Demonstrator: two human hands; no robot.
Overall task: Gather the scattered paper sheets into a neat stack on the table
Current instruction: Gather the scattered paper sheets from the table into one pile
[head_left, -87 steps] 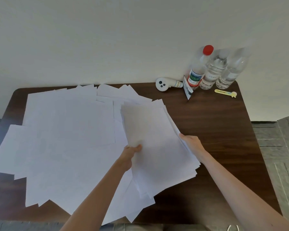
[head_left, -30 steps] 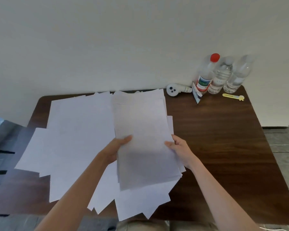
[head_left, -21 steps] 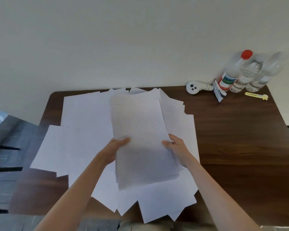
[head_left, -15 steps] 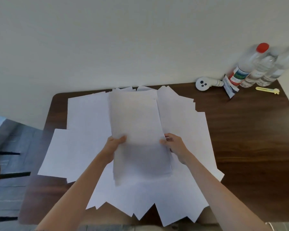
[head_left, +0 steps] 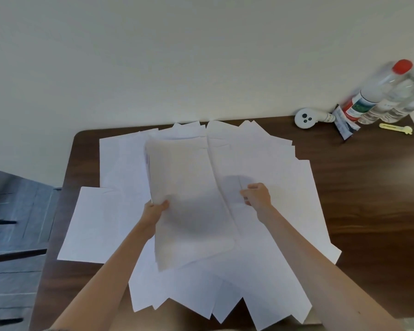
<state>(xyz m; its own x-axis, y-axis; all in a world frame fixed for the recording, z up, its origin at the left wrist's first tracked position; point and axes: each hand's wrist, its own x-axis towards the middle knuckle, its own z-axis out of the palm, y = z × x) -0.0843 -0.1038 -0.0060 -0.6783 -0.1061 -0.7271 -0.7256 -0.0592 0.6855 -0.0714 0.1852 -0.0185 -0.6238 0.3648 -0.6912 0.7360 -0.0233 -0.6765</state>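
Left hand [head_left: 154,210] grips the gathered stack [head_left: 191,211] of sheets, right hand [head_left: 257,194] beside it

No writing reads: the red-capped bottle [head_left: 373,91] bears a red, white and green label, its print and that on the round white gadget [head_left: 305,118] too blurred. The stack is thin, matte, grey-shaded paper, lifted and tilted, pinched at its left edge between thumb and fingers; loose white sheets [head_left: 285,187] fan out with jagged corners over the dark wood-grain table [head_left: 368,199]. The right hand's fingers are curled above a loose sheet, clear of the stack's right edge; whether they nip paper cannot be told
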